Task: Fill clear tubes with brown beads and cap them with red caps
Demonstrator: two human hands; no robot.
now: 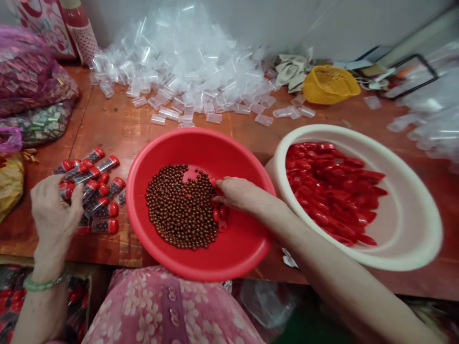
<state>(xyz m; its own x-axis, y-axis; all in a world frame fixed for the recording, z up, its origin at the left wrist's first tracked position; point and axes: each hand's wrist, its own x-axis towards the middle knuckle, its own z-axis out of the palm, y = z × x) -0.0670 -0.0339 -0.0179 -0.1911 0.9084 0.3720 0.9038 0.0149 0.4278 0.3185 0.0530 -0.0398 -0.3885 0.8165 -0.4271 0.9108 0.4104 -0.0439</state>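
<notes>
At the left, my left hand (55, 210) curves its thumb and fingers around a red-capped tube (67, 191) among a pile of similar clear tubes (95, 206) filled with dark beads. My right hand (236, 193) reaches into the red basin (201, 263), fingers pinched at a small red cap (213, 182) beside the heap of brown beads (181, 210). Several other red pieces (219, 214) lie just below those fingertips, at the heap's right edge. Part of what the right fingers grip is hidden.
A white basin (423, 229) with red plastic parts (330, 191) stands at the right. Empty clear tubes (186, 62) are heaped along the wall. A yellow basket (330, 85) sits behind. Filled bags (32, 71) lie at the left; a box of capped tubes (77, 291) is below.
</notes>
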